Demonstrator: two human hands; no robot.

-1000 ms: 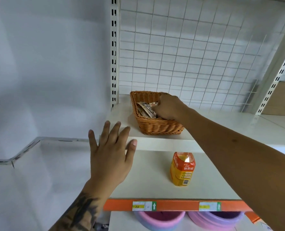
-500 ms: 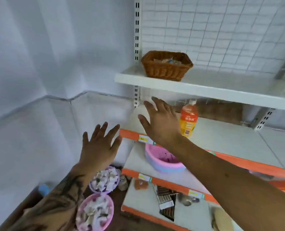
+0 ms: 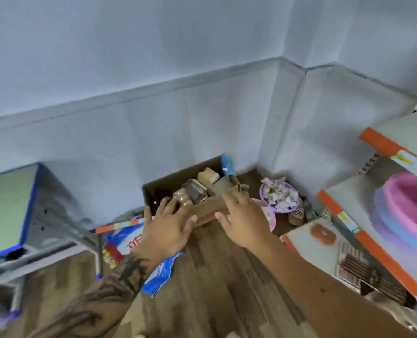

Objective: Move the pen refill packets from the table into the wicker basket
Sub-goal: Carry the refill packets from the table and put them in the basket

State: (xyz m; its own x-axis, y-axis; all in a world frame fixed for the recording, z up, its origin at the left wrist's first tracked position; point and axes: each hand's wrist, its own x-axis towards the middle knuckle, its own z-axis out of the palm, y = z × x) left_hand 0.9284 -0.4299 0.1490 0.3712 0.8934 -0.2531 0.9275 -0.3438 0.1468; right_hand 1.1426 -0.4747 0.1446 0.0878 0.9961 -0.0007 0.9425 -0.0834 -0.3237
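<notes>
While both arms reach forward over the wood floor (image 3: 209, 284), the left hand (image 3: 164, 230) and the right hand (image 3: 245, 222) hang with fingers spread and relaxed, holding nothing. Just beyond their fingertips stands a cardboard box (image 3: 202, 213) of blurred jars and blocks. Neither the pen refill packets nor the wicker basket can be made out in this head view; motion blur smears everything. A blue printed bag (image 3: 126, 242) lies partly under the left forearm. At right, a pink bowl (image 3: 407, 211) on the orange-edged shelf (image 3: 385, 262) is cut off by the frame.
</notes>
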